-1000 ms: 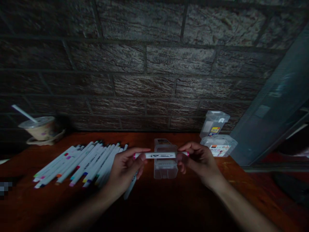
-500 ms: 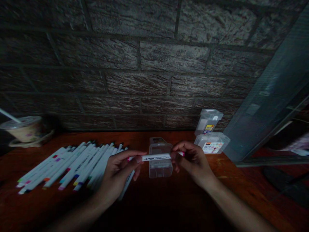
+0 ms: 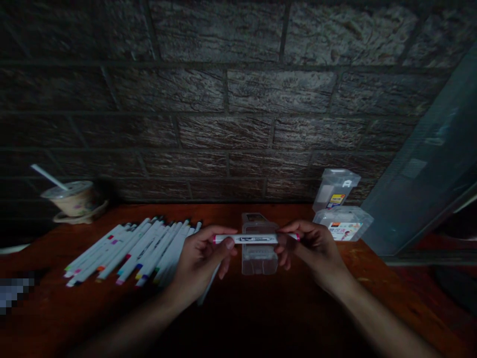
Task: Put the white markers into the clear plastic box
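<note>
Head view: left hand (image 3: 203, 258) and right hand (image 3: 316, 249), pinched closed, grip a pink-ended marker (image 3: 256, 239) by opposite ends, apparently so its printed middle shows.

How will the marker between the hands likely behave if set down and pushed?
The marker is probably stiff: it spans straight between the left hand and right hand. Its slim barrel suggests it's light. It may roll, being long and smooth-looking, though its cross-section isn't clear.
</note>
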A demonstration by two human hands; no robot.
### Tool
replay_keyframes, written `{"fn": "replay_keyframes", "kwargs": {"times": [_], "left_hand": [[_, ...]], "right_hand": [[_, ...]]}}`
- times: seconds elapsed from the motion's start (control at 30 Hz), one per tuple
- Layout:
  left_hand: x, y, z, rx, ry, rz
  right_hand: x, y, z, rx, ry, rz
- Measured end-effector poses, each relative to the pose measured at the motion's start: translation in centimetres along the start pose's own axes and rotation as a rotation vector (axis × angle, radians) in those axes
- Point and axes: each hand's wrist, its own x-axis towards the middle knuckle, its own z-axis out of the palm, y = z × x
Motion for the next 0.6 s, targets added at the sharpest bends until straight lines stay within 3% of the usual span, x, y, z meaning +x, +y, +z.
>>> {"fn": "replay_keyframes", "kwargs": {"times": [0.17, 0.43, 0.6], "left_hand": [[-0.12, -0.64, -0.57, -0.114, -0.034, 0.007], [0.17, -0.34, -0.33, 0.033, 0.008, 0.024], [0.09, -0.73, -0.61, -0.025, 0.003, 0.012]], "right_hand": [[0.12, -0.12, -0.06, -0.003, -0.027, -0.001], [0.15, 0.48, -0.05, -0.023, -0.007, 0.022], [0.21, 0.43, -0.14, 0.051, -0.039, 0.011]]}}
